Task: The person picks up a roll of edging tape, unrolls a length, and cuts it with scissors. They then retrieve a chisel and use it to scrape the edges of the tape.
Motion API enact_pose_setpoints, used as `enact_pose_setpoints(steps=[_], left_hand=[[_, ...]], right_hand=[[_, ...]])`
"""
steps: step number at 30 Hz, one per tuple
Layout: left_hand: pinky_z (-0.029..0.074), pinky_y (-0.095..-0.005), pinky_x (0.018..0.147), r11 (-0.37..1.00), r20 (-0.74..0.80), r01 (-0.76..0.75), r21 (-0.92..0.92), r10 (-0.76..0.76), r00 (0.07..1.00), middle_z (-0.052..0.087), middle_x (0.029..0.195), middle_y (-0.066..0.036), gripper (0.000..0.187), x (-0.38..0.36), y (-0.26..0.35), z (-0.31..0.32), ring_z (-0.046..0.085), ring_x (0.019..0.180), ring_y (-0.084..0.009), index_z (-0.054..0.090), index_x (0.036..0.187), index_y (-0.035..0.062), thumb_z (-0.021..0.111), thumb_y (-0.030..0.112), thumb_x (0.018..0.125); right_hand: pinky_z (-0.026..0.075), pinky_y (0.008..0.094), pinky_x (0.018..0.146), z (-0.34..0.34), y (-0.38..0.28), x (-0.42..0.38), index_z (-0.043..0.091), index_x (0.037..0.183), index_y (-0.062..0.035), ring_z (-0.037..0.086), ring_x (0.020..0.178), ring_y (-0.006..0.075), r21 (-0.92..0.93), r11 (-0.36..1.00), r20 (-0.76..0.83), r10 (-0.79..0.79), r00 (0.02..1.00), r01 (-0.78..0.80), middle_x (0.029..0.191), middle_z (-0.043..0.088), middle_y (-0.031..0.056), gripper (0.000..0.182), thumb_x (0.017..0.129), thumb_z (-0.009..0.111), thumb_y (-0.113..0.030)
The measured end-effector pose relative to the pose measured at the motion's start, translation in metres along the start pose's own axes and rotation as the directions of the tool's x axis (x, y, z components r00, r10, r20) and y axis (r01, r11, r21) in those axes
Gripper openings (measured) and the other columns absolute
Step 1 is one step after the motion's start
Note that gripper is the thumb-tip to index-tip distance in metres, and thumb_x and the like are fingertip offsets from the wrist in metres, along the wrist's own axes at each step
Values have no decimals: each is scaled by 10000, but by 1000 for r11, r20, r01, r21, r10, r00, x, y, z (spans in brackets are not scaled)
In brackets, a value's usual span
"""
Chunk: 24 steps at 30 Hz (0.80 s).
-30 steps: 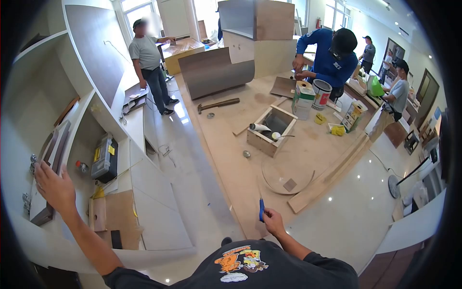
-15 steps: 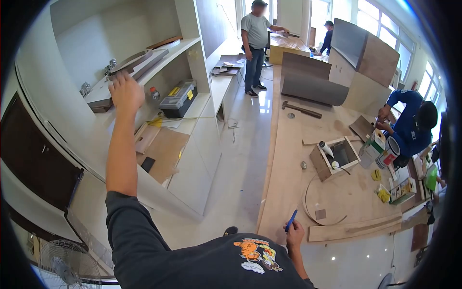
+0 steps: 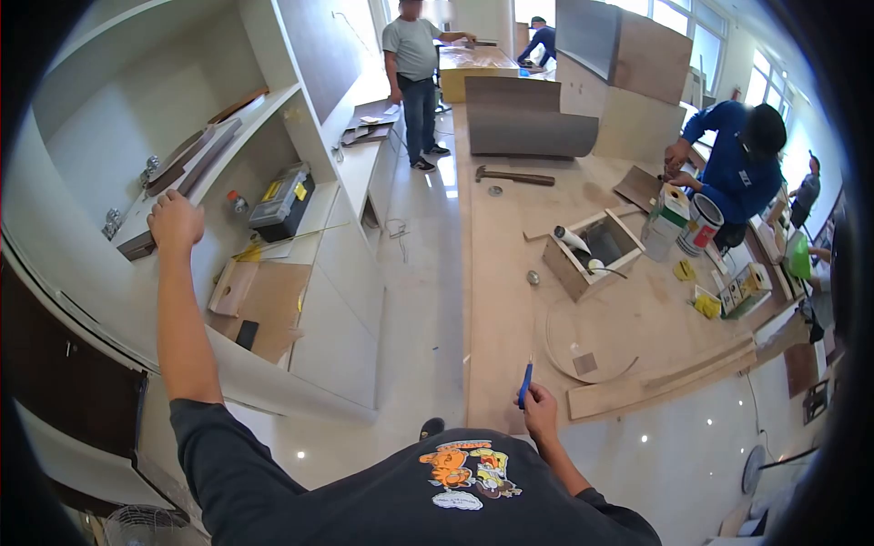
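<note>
My left hand (image 3: 177, 221) reaches up to the front edge of the upper shelf (image 3: 264, 114), fingers curled beside grey-brown strips (image 3: 208, 156); what it grips, if anything, is hidden. Metal fittings (image 3: 150, 171) stand behind the strips. My right hand (image 3: 541, 408) is closed around a blue cutter (image 3: 525, 384) that points upward, near the front of the wooden worktable (image 3: 501, 328). To its right lie a small square piece (image 3: 584, 362) and a thin curved strip.
A toolbox (image 3: 282, 205) and a black phone-like object (image 3: 247, 335) sit in the lower cabinet. The table holds a hammer (image 3: 514, 176), an open wooden box (image 3: 592, 255) and cans (image 3: 701, 225). One person (image 3: 415, 73) stands ahead; another (image 3: 737, 164) works at right.
The view has turned to the right. My left hand has moved from above the strips down to the shelf's front edge. My right hand still holds the blue cutter.
</note>
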<state>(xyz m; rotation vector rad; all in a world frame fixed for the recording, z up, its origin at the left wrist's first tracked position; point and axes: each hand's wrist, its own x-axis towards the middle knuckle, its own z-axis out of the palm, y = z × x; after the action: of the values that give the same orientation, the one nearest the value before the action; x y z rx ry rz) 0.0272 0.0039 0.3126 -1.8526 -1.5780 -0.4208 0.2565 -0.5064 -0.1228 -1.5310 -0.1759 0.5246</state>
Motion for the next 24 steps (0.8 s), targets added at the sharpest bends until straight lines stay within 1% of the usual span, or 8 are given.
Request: enact_pose_setpoints(steps=[3,10,12,13,15,16,21,24], left_hand=[[410,-452,1015,1000,121,-27,8,26,992,510,1308,-218,580,8,-3,6,514,1210,-354,449,1270,-28,668,304,847],[410,-452,1000,996,4,-69,54,68,998,546,1259,-228,590,16,4,22,520,1203,-341,422,1341,4,618,271,852],[432,-473,964,996,-102,-25,89,34,994,576,1225,-227,655,3,42,-19,551,1160,-355,374,1402,25,623,269,847],[448,-478,933,976,-39,-197,-95,194,980,596,1201,-225,698,-19,78,-73,575,1128,-360,324,1438,47,621,283,852],[489,-462,862,707,-252,-542,-454,482,839,649,1132,-193,755,-44,150,-105,633,1022,-359,267,1492,160,633,347,859],[490,-421,878,554,-217,-563,-614,567,795,638,1169,-177,669,-85,182,-161,628,1039,-332,340,1466,233,622,341,869],[493,-470,863,52,-433,-776,-628,806,404,653,1118,-182,728,-167,303,-291,613,1069,-347,195,1503,154,571,315,901],[490,-425,894,-56,-539,-772,-633,748,387,653,1153,-171,788,-168,375,-331,622,1086,-317,177,1508,80,581,211,844]], right_hand=[[511,256,688,-9,2,-1,602,1127,84,626,741,121,17,1000,13,-3,1000,3,855,664,67,270,929,567,-96],[523,268,686,-31,8,-20,610,1100,65,648,748,143,45,999,-6,-30,1000,30,889,669,86,246,925,575,-104],[525,270,696,-41,6,-31,610,1104,63,646,757,141,54,998,-21,-12,1000,13,890,667,80,247,927,578,-106],[526,271,698,-42,4,-34,611,1105,63,646,760,141,61,998,-30,10,1000,-8,889,665,78,247,927,579,-106],[525,270,698,-42,3,-37,613,1106,61,645,764,140,54,998,-29,33,999,-31,886,664,72,248,928,584,-109],[523,269,696,-42,4,-36,614,1108,60,645,764,139,43,999,-23,32,999,-31,885,663,69,250,928,587,-112],[511,256,669,-27,-34,-56,609,1130,52,648,743,137,45,998,-76,-30,997,33,883,673,77,270,925,596,-123],[504,250,643,-27,-54,-80,605,1135,47,655,735,140,9,1000,-164,-26,986,28,887,682,89,273,922,601,-125]])
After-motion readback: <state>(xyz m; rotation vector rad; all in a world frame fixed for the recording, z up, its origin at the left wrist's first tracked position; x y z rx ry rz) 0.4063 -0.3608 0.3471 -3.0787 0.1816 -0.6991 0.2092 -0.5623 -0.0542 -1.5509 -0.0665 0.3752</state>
